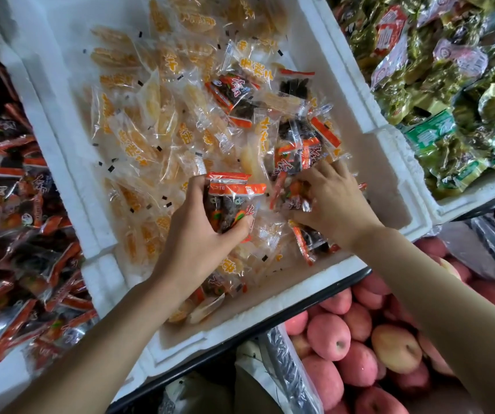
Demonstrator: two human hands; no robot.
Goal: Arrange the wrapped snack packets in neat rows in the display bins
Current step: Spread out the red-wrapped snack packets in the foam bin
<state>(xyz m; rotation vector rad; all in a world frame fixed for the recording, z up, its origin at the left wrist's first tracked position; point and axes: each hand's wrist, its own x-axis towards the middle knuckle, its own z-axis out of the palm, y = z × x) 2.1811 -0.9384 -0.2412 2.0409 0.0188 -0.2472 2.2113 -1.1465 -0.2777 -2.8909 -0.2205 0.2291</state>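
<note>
Several dark packets [228, 201] tight in left hand [198, 234]; right hand [335, 201] over loose packets [297, 153] in bin [389, 180], its grip hidden.

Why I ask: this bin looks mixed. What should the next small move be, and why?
Probably gather the dark orange-ended packets under the right hand and lift them out: they lie among yellow packets in the white bin, and the left hand holds a bunch.
</note>
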